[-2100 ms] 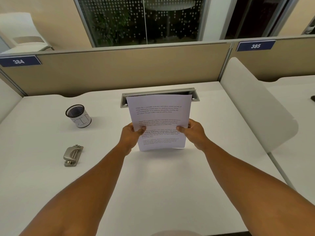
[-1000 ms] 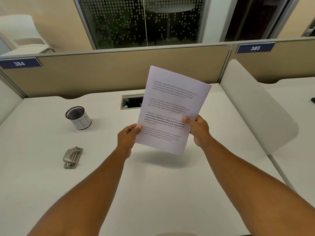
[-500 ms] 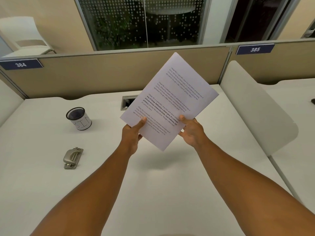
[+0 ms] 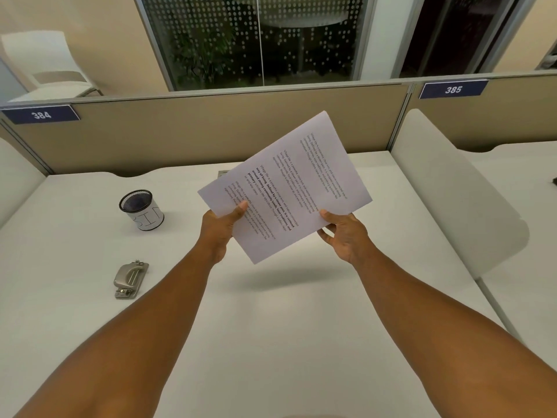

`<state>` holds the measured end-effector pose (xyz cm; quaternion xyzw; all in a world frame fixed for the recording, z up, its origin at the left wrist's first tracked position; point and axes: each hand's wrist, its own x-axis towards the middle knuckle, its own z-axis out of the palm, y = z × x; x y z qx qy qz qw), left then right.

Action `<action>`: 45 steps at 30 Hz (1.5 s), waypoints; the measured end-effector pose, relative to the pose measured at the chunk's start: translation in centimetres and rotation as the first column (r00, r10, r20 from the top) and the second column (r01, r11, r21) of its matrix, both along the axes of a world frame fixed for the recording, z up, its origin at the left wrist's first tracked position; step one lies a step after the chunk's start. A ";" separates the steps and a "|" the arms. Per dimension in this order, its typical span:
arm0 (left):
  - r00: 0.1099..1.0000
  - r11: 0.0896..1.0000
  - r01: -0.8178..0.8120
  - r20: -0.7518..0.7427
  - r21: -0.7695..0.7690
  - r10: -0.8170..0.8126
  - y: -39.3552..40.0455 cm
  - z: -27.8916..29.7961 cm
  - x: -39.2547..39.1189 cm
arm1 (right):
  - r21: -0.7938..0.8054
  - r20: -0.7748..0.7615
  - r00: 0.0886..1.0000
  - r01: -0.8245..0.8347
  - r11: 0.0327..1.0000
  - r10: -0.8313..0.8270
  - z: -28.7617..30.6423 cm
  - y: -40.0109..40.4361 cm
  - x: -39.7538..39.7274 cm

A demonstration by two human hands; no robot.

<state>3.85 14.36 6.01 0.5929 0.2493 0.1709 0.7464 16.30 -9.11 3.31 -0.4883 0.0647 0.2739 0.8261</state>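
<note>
Both hands are up over the bench (image 4: pixel 271 342), forearms reaching in from the near edge, and both pinch the same printed paper (image 4: pixel 289 188). The left hand (image 4: pixel 221 229) has its thumb pressed on the printed face close to the paper's left corner, with its fingers hidden underneath. The right hand (image 4: pixel 346 236) grips the lower right edge, thumb on top and fingers curled below, a few of them showing under the edge.

The paper hangs in the air between the hands, clear of the bench, and its shadow lies on the white surface beneath. It is turned so that the lines of text run on a slant. One corner points back toward the person and the opposite corner rises in front of the partition. Whether it is one sheet or several I cannot tell.

To the left on the bench lies a metal hole punch (image 4: pixel 131 279), well apart from the hands. Farther back on that side stands a dark mesh cup (image 4: pixel 141 209) wrapped in a white label with handwritten letters. A corner of a cable slot (image 4: pixel 223 173) peeks out just behind the paper's left edge.

A white side divider (image 4: pixel 452 191) bounds the bench on the right. Across the back runs a tan partition (image 4: pixel 196 137) carrying blue number tags, 384 (image 4: pixel 40 115) and 385 (image 4: pixel 453 89). Beyond it are a dotted glass window (image 4: pixel 256 40) and a white chair (image 4: pixel 45 70) at far left.
</note>
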 end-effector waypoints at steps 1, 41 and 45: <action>1.000 1.000 0.003 -0.008 0.012 -0.003 0.4 0.0 -0.1 | -0.010 0.003 1.000 0.015 1.000 -0.015 0.0 -0.2 0.1; 0.995 0.962 0.000 -0.100 0.273 0.028 0.9 -2.6 -1.1 | -0.645 0.201 0.955 -0.040 0.763 0.220 -1.1 -3.7 0.5; 0.994 0.954 -0.013 -0.104 0.298 0.046 0.4 -3.0 -1.3 | -0.669 0.221 0.950 -0.015 0.743 0.218 -1.5 -3.9 0.4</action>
